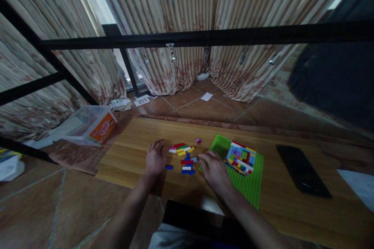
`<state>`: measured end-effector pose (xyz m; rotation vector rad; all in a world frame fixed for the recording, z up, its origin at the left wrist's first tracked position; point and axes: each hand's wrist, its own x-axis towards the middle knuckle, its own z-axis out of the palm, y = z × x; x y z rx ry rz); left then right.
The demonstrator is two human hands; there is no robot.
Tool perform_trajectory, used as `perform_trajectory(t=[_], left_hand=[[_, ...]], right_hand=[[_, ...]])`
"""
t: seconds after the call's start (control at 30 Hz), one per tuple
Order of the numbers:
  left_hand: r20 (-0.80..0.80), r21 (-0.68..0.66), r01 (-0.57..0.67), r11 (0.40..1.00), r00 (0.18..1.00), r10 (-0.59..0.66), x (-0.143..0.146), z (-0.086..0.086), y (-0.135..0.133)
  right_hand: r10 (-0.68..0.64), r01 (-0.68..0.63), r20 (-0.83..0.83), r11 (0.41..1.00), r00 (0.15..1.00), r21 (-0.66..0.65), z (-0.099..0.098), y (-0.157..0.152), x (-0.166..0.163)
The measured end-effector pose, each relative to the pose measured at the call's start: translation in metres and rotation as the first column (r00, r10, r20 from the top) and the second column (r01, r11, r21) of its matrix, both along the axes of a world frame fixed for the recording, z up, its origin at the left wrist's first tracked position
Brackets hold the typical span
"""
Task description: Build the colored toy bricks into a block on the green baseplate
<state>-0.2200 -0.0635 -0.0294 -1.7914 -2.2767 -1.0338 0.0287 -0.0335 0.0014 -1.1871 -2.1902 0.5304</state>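
My left hand (156,157) rests on the wooden table, left of a loose pile of toy building bricks, its fingers loosely bent and apart with nothing seen between them. A single blue brick (169,167) lies just beside it. On the pile's right side is my right hand (214,167), thumb and fingers drawn together at the edge of a green baseplate (253,186); whatever they pinch is hidden. Close to those fingertips lies a light blue brick (195,159), beside a red brick (187,162). A multicoloured brick structure (241,157) stands on the baseplate.
A black phone-like slab (302,171) lies at the table's right, with white paper (358,186) beyond it. Left of the table, a clear plastic box (84,124) with an orange label stands on the floor. A black metal rail (187,39) crosses before the curtains.
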Motion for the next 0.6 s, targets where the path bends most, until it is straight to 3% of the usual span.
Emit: perform_trajectory(t=[0.13, 0.33, 0.6], left_hand=[[-0.021, -0.025, 0.005, 1.000, 1.000, -0.006, 0.002, -0.001, -0.002], [0.004, -0.021, 0.005, 1.000, 1.000, -0.005, 0.002, 0.000, -0.003], [-0.007, -0.003, 0.026, 1.000, 1.000, -0.026, -0.001, -0.001, 0.000]], right_hand=[[0.062, -0.062, -0.005, 0.997, 0.998, -0.034, 0.006, 0.014, -0.019], [0.308, -0.306, 0.045, 0.950, 0.950, -0.058, 0.005, 0.005, -0.034], [0.242, -0.236, 0.218, 0.970, 0.946, -0.051, 0.005, 0.001, -0.055]])
